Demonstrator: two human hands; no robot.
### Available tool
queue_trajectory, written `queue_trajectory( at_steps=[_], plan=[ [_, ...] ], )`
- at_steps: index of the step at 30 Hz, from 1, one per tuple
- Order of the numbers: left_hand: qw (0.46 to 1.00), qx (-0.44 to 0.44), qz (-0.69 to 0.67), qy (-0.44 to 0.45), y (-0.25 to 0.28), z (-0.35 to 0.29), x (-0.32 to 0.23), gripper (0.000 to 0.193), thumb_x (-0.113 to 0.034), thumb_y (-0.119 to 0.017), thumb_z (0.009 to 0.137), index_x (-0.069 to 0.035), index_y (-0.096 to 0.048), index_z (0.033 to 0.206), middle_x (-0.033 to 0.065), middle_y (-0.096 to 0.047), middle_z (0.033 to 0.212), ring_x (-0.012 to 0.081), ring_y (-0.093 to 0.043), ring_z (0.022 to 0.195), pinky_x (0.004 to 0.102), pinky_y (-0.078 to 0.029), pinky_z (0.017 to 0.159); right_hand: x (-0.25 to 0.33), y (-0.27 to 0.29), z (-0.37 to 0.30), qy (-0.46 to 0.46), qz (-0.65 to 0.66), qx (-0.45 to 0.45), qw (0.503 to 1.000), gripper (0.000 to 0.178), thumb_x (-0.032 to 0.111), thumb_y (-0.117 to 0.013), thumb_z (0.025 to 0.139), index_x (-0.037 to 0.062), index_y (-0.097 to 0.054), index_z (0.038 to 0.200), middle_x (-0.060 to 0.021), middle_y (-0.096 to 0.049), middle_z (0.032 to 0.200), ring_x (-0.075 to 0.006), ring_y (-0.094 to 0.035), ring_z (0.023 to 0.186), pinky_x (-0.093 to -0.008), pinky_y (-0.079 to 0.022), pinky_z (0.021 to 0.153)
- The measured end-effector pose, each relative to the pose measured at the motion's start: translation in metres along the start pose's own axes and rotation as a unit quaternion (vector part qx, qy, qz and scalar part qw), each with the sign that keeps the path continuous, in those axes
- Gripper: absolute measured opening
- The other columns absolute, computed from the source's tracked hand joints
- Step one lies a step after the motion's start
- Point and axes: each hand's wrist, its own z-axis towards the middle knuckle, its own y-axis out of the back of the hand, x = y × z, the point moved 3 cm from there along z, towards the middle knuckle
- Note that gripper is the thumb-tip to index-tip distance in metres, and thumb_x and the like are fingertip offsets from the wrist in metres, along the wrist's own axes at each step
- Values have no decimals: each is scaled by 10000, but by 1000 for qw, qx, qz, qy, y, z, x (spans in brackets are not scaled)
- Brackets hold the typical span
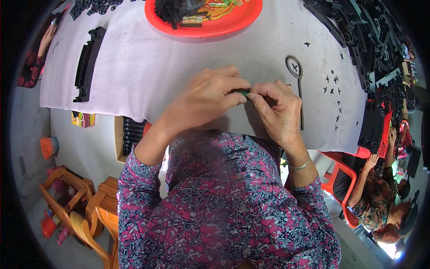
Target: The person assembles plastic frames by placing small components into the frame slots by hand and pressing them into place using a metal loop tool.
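Note:
Over the front part of the cloth-covered table, my left hand [208,92] and my right hand [282,107] meet. Both are closed in a pinch on a small dark green piece [244,93], mostly covered by my fingers; its exact kind does not show. Just right of my right hand lies a dark rod with a loop at its far end [301,89], and a tiny black cross-shaped piece [294,67] shows inside the loop. Several more black cross-shaped pieces [337,80] are scattered farther right. Beyond my hands, a red tray [215,33] holds black strips [166,14] and clear greenish pieces [192,19].
A long black plastic part [91,62] lies at left. Black parts are heaped [358,36] along the right side, with small black pieces [94,5] at the far left. Wooden chairs [76,215] stand lower left. A co-worker [374,201] sits at right by a red chair [342,172].

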Motion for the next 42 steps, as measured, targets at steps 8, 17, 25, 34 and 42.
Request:
queue_trajectory(
  at_steps=[8,17,25,34,42],
  plan=[
    [997,47,-58,-19,-2,11,13,206,-154,-661,849,-30,-684,1013,112,-542,775,284,-556,718,377,-444,663,2,1,0,1,0,1,1000,49,66,-705,783,73,-702,832,-67,-673,746,-244,-546,659,-368,-422,680],
    [998,1,49,-45,-6,3,3,182,-124,-667,838,-20,-674,988,120,-544,778,315,-567,728,409,-446,640,3,-2,-3,38,-21,-9,999,90,54,-711,767,65,-698,855,-76,-651,736,-264,-538,668,-378,-404,661],
    [993,-56,92,-52,-8,-2,1,139,-113,-669,826,-15,-659,925,131,-522,770,327,-560,734,428,-444,642,1,3,-7,21,-14,-48,999,85,29,-712,761,57,-699,841,-85,-639,743,-256,-577,672,-347,-456,626],
    [993,-58,100,-14,-8,0,1,111,-109,-642,820,-18,-650,882,127,-530,769,334,-565,738,443,-431,638,-31,49,2,-106,99,-188,971,62,35,-701,858,-18,-714,887,-28,-674,806,-71,-579,720,-234,-486,664],
    [988,-43,148,-13,-5,4,-2,101,-136,-610,836,-44,-649,853,127,-562,798,355,-588,805,482,-441,695,-90,65,24,-164,-62,-103,979,245,190,-754,815,-15,-711,942,-99,-694,734,-121,-633,674,-276,-511,653]
  ],
)
